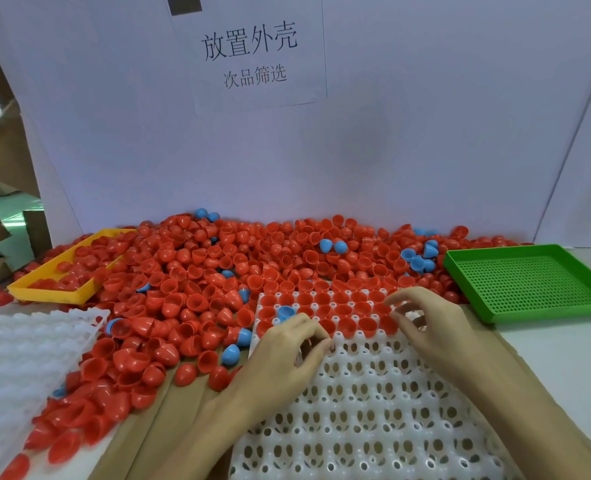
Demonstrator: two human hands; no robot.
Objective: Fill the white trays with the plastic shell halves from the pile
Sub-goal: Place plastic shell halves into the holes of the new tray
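Both hands hover over the white tray [367, 403] at the table's near edge: left hand [289, 355] and right hand [429, 323] curl loosely, contents unclear, seating shell halves [342, 308] in its far rows, beside the pile [218, 271] for short reaches.

A white paper sheet [252, 53] fixed to the pale backboard [425, 133] behind the pile carries two lines of black Chinese print. The upper, larger line reads 放置外壳 and the smaller line beneath it reads 次品筛选. A dark rectangle [184, 4] sits at the sheet's top left corner, with no lettering legible on it.
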